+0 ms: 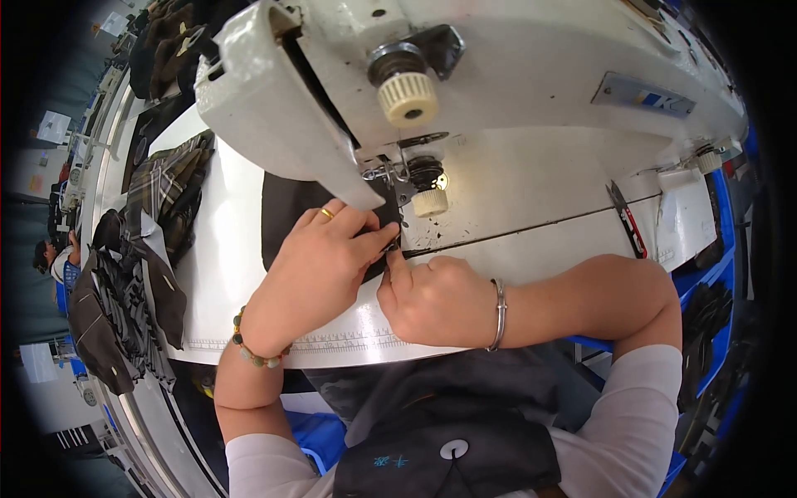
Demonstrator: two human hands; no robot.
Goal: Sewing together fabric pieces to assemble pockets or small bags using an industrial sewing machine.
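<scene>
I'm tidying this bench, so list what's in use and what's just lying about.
In use:
- dark cloth, under the fingers
- left hand and right hand, at the cloth's right edge
- sewing machine, over the cloth

Apparently just lying about:
- red-handled snips, untouched, on the right
- clothes pile, on the left

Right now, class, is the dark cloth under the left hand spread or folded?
Spread: the dark cloth lies flat on the white table beneath the left hand. Cannot tell whether the covered part is folded.
</scene>
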